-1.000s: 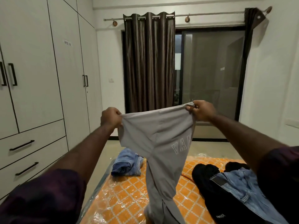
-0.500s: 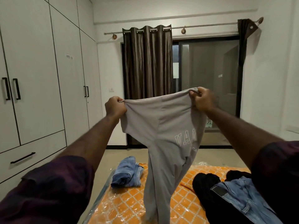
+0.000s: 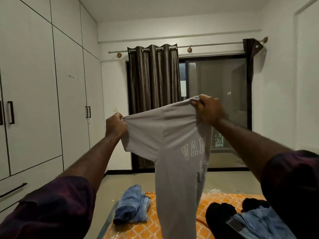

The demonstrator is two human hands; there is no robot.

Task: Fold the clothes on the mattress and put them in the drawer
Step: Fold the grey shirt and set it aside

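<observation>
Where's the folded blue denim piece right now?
In the head view, the folded blue denim lies low and left of centre on the orange mattress, near its far left edge, just left of the hanging grey pants.

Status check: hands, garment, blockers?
Left hand and right hand grip grey pants by the waistband, held up, unfolded. Nothing blocking.

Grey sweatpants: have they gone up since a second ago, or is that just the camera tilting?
Yes, up. The grey sweatpants hung down onto the orange mattress before; now more of that leg hangs clear above it, held by both hands.
</observation>
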